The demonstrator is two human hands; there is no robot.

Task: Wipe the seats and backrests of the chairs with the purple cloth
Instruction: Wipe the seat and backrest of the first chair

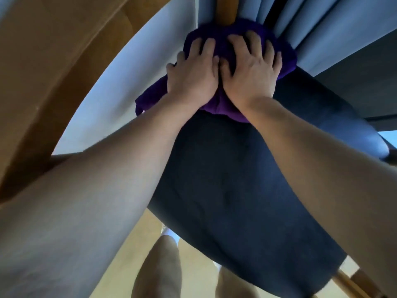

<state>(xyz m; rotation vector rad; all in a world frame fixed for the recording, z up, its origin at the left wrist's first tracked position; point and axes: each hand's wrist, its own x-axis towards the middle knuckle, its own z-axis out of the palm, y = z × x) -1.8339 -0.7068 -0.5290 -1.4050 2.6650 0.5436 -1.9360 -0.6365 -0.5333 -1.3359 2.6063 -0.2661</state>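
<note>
A dark blue upholstered chair fills the middle of the view, its padded surface running from the bottom right up toward the top centre. The purple cloth lies bunched at the far end of that surface. My left hand and my right hand lie side by side on the cloth, palms down, fingers spread and slightly bent, pressing it against the chair. A flap of the cloth hangs out to the left below my left wrist.
A white wall and a wooden door frame stand at the left. Light blue curtains hang at the top right. A wooden chair leg shows at the bottom right. My legs stand on the wooden floor below.
</note>
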